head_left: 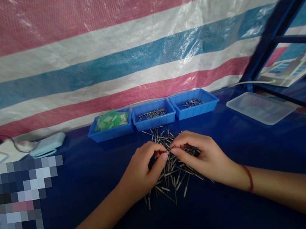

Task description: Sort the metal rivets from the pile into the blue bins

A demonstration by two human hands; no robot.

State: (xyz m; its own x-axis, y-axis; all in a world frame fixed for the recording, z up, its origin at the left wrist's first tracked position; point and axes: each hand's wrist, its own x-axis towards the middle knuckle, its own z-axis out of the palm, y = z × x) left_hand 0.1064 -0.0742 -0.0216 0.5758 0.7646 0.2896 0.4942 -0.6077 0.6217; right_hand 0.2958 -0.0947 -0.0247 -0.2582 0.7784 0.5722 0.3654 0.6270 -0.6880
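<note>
A loose heap of metal blind rivets (175, 172), thin dark pins with thicker silvery sleeves, is spread on the dark blue table. Over its middle, my left hand (146, 168) has thumb and index finger pinched together. My right hand (204, 153) pinches the same way just beside it, the two sets of fingertips almost touching. Whatever lies between the fingertips is too small to make out. Part of the heap is hidden under both hands. Beyond them stand a blue bin (155, 121) and a right-hand blue bin (198, 111), each holding similar rivets.
A left-hand blue bin (112, 134) holds small green plastic packets (112, 119). A clear plastic lid (260, 109) lies at the right, near a blue metal frame (273, 18). A light blue case (47, 144) sits at the left. Striped sheeting (106, 64) hangs behind.
</note>
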